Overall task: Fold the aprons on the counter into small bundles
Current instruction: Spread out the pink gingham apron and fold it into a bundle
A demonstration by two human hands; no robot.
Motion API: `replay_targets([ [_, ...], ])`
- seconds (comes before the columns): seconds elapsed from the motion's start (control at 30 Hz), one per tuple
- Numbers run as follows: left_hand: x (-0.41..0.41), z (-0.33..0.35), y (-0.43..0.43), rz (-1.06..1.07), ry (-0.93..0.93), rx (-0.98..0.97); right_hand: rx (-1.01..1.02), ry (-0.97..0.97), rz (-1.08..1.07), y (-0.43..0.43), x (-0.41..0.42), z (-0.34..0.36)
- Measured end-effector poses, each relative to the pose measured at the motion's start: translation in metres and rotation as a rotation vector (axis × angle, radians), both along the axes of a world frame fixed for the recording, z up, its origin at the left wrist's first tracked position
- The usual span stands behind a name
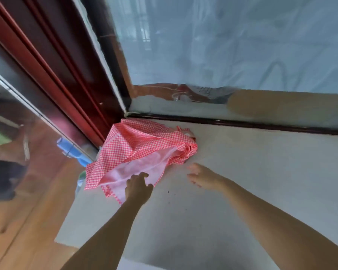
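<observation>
Red-check apron [144,145] crumpled on tabletop [261,172], just ahead of both hands. L hand [139,187] rests on its pale lining, fingers spread. R hand [203,178] released, just beside the cloth.

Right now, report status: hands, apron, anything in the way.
Left hand on the apron's near edge, grip unclear. Right hand open, beside it, off the cloth. Apron crumpled, unfolded, in the counter corner. Nothing in the way.
</observation>
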State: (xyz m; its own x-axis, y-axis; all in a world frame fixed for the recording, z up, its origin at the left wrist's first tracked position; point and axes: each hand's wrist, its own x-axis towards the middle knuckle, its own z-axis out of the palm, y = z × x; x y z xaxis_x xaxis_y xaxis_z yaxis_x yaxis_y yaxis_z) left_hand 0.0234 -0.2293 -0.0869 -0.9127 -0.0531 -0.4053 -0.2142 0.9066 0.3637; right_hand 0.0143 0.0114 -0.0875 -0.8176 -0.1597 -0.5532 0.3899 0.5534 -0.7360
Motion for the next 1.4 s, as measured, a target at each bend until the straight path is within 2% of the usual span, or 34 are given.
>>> replay_targets([
  [0.13, -0.014, -0.020, -0.035, 0.118, 0.055, -0.013, 0.081, 0.502, -0.078, -0.030, -0.060, -0.027],
  [0.2, -0.024, -0.023, -0.037, 0.151, 0.081, -0.027, 0.143, 0.647, -0.095, -0.038, -0.080, -0.024],
  [0.27, -0.035, -0.028, -0.035, 0.158, 0.131, -0.030, 0.213, 0.686, -0.061, -0.042, -0.096, -0.021],
  [0.4, -0.060, -0.036, -0.023, 0.113, 0.287, -0.032, 0.281, 0.560, 0.032, -0.035, -0.114, -0.040],
  [0.5, -0.078, -0.038, -0.009, 0.111, 0.317, -0.044, 0.291, 0.323, 0.292, -0.026, -0.106, -0.051],
  [0.6, -0.089, -0.046, 0.009, 0.016, 0.084, -0.034, 0.114, -0.080, 0.403, -0.009, -0.085, -0.042],
  [0.67, -0.085, -0.052, 0.028, -0.210, -0.137, -0.063, 0.096, -0.334, 0.437, 0.009, -0.078, -0.029],
  [0.7, -0.079, -0.054, 0.039, -0.311, -0.204, -0.071, 0.115, -0.335, 0.415, 0.021, -0.076, -0.022],
  [0.73, -0.070, -0.058, 0.050, -0.368, -0.229, -0.055, 0.173, -0.214, 0.361, 0.031, -0.078, -0.020],
  [0.8, -0.052, -0.064, 0.067, -0.424, -0.231, 0.023, 0.280, 0.162, 0.116, 0.045, -0.085, -0.015],
  [0.87, -0.036, -0.067, 0.078, -0.499, -0.213, 0.108, 0.236, 0.402, -0.077, 0.047, -0.086, -0.015],
  [0.9, -0.031, -0.066, 0.080, -0.538, -0.211, 0.130, 0.213, 0.430, -0.042, 0.046, -0.086, -0.021],
  [1.0, -0.020, -0.064, 0.076, -0.576, -0.169, 0.115, 0.418, 0.196, 0.307, 0.029, -0.067, -0.050],
  [1.07, -0.015, -0.070, 0.062, -0.492, -0.134, 0.018, 0.651, 0.034, 0.385, 0.021, -0.038, -0.066],
  [1.13, -0.010, -0.075, 0.036, -0.310, -0.105, -0.091, 0.890, -0.021, 0.418, 0.015, -0.009, -0.068],
  [1.2, -0.005, -0.075, 0.013, -0.132, -0.079, -0.190, 0.985, -0.091, 0.499, 0.017, 0.007, -0.061],
  [1.27, 0.001, -0.071, -0.003, -0.040, -0.085, -0.300, 0.957, -0.179, 0.554, 0.023, 0.008, -0.048],
  [1.33, 0.008, -0.064, -0.005, 0.035, -0.071, -0.310, 0.921, -0.118, 0.475, 0.024, 0.001, -0.037],
  [1.4, 0.009, -0.054, 0.003, 0.106, 0.065, -0.247, 0.862, 0.122, 0.343, 0.021, -0.010, -0.035],
])
